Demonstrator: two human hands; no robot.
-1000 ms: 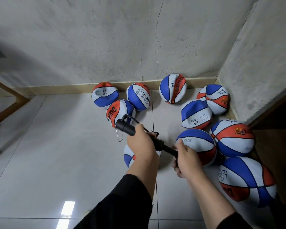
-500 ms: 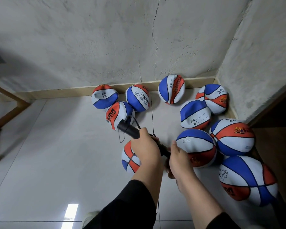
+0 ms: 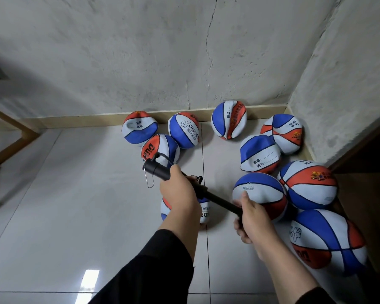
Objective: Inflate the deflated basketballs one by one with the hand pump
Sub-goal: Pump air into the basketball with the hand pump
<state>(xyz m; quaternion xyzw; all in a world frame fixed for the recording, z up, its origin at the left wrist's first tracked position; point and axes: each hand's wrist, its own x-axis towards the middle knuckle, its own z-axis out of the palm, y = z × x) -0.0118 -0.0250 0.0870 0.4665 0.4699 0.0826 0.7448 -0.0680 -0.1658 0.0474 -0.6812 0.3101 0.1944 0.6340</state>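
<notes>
Gripping the hand pump [image 3: 208,194], both hands hover above a basketball [image 3: 203,212].

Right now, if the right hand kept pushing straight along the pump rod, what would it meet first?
The right hand would slide up the black rod into the pump barrel held by the left hand, likely meeting that hand's fingers first. Depth is uncertain.

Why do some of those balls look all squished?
They are deflated. The basketball near the right wall is caved in flat on top, and the one by the baseboard is folded inward. A thin crack also runs down the concrete wall.
</notes>
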